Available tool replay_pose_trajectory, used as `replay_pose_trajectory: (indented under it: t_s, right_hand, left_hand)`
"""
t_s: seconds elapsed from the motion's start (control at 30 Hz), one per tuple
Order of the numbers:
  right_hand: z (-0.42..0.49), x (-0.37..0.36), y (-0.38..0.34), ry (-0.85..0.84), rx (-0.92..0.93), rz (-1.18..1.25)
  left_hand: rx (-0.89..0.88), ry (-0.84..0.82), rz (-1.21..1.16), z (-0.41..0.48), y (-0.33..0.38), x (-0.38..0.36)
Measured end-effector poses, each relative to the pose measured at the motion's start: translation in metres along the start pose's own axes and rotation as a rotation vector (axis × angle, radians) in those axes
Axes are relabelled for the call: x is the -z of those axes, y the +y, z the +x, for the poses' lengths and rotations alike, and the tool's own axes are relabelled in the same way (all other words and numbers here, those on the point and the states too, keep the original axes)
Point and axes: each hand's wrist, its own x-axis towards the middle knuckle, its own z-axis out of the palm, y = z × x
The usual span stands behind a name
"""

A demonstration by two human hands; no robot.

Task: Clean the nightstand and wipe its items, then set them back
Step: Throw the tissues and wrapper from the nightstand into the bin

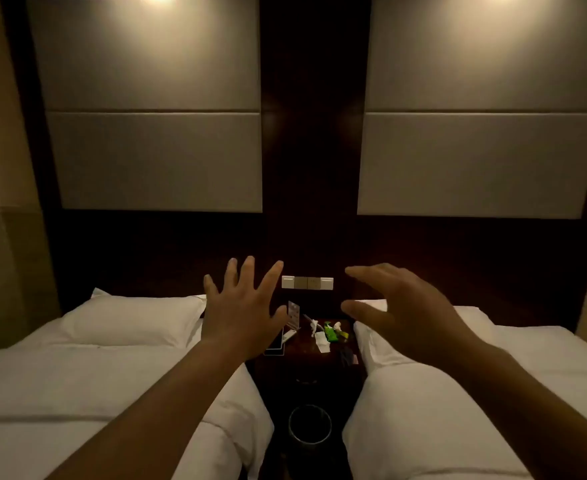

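Observation:
A dark wooden nightstand (305, 355) stands between two white beds, straight ahead and some way off. On its top lie a green wrapper (330, 332), crumpled white paper (322, 342), an upright card stand (294, 315) and a dark flat item (275, 342) at the left edge. My left hand (241, 311) is stretched out in front of me, fingers spread, holding nothing. My right hand (397, 306) is also raised, fingers straight, thumb apart, holding nothing. Both hands hover in the air short of the nightstand.
A round dark waste bin (310, 426) stands on the floor in the narrow aisle before the nightstand. The left bed (77, 375) carries a pillow (132, 320); the right bed (458, 410) flanks the aisle. A switch panel (307, 283) is on the dark wall.

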Motion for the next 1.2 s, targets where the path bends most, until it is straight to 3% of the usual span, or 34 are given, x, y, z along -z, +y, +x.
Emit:
replay_pose_trajectory:
  t_s: [0.57, 0.97, 1.2]
  right_hand:
    - [0.163, -0.215, 0.171, -0.184, -0.252, 0.13]
    - [0.232, -0.401, 0.286, -0.467, -0.563, 0.214]
    - [0.269, -0.531, 0.39, -0.583, -0.607, 0.284]
  left_hand:
    - [0.109, -0.207, -0.008, 0.157, -0.068, -0.265]
    - [0.095, -0.651, -0.105, 0.232, -0.104, -0.494]
    - [0.134, -0.753, -0.106, 0.285, -0.087, -0.63]
